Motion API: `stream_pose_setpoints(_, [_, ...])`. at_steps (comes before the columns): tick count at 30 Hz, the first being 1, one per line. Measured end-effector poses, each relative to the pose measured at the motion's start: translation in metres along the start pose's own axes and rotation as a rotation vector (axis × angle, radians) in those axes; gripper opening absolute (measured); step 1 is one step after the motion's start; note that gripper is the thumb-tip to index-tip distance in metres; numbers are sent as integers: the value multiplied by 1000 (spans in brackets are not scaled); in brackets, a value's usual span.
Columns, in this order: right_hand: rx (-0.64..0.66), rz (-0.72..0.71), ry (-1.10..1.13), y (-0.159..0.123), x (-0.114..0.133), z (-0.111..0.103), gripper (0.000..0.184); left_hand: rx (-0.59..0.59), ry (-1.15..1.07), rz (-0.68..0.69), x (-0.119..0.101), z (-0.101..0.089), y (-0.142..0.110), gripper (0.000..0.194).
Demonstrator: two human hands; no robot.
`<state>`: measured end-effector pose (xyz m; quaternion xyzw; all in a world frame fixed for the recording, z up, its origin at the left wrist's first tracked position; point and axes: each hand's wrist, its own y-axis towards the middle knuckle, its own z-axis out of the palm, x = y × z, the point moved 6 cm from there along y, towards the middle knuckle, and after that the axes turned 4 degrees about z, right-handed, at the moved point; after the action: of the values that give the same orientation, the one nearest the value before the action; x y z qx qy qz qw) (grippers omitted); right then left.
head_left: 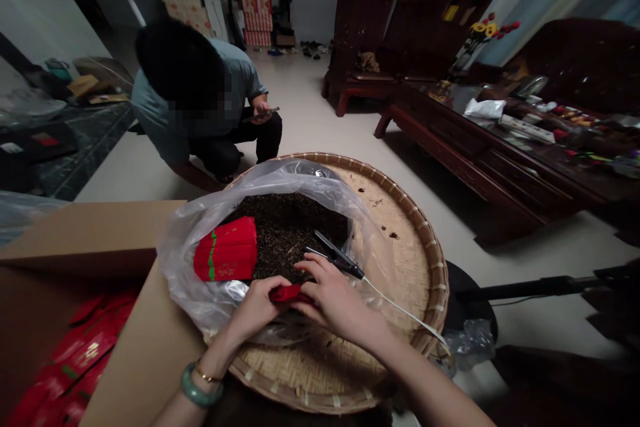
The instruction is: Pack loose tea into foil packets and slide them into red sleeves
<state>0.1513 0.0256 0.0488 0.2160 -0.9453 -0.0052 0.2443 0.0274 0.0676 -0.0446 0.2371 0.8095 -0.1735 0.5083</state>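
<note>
My left hand (260, 310), with a jade bangle on its wrist, pinches one end of a small red packet (286, 293). The other end is between the fingers of my right hand (333, 290). Both hands are over the near edge of a clear plastic bag (183, 240) full of dark, dry leaves that look like tea (283, 240). On the leaves to the left lies a stack of red packets (240, 247) with a green stripe. Just beyond my right hand rests a black hair straightener (340, 255), its jaws apart and its white cord running right.
The bag stands on a round woven bamboo tray (435, 260). At left, an open cardboard box (145, 340) holds more red packets (80, 353). A person (200, 93) crouches beyond the tray with a phone. A wooden table (450, 140) stands at right, a black stand (525, 288) nearer.
</note>
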Motion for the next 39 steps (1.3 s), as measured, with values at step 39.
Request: stream_pose_setpoints(39, [73, 135, -2, -7, -17, -14, 22, -14, 13, 28, 15, 3, -1, 17])
